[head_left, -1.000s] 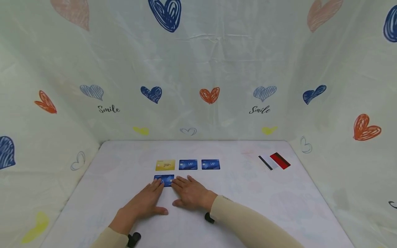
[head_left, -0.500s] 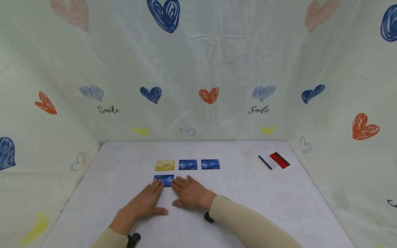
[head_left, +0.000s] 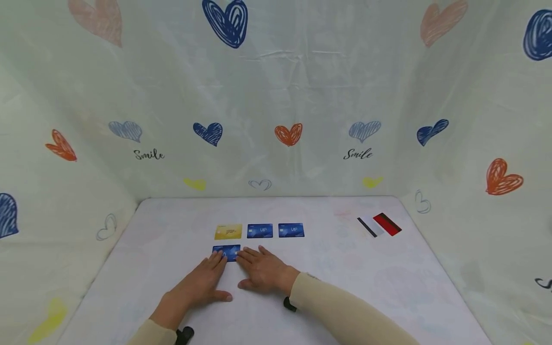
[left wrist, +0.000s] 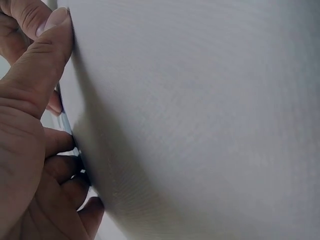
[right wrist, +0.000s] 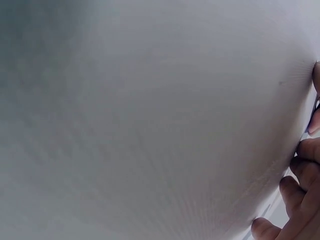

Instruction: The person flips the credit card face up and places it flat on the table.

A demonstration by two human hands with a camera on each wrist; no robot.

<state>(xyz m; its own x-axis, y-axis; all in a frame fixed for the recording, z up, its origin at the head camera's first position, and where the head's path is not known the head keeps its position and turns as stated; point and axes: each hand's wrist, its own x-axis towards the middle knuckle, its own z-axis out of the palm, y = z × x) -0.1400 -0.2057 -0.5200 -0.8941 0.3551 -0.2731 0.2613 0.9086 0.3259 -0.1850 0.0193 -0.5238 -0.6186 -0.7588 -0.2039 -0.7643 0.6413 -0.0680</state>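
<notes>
A blue card [head_left: 232, 250] lies flat on the white table in the head view, just in front of a gold card. My left hand [head_left: 202, 280] has its fingers extended over the card's left and front part, with the thumb spread to the right on the table. My right hand [head_left: 265, 270] lies palm down, its fingertips at the card's right edge. In the left wrist view, the left hand's thumb [left wrist: 42, 65] and fingertips touch the white surface. At the right border of the right wrist view, several fingertips of the right hand [right wrist: 302, 185] meet the surface.
Behind the blue card, a gold card [head_left: 228, 232] and two blue VIP cards, the middle one [head_left: 260, 231] and the right one [head_left: 291, 230], form a row. A white card with a black stripe [head_left: 370, 226] and a red card [head_left: 387, 224] lie tilted at the back right.
Both hands keep their places at the blue card, and the cards stay where they were. The whole head view has shifted slightly.
</notes>
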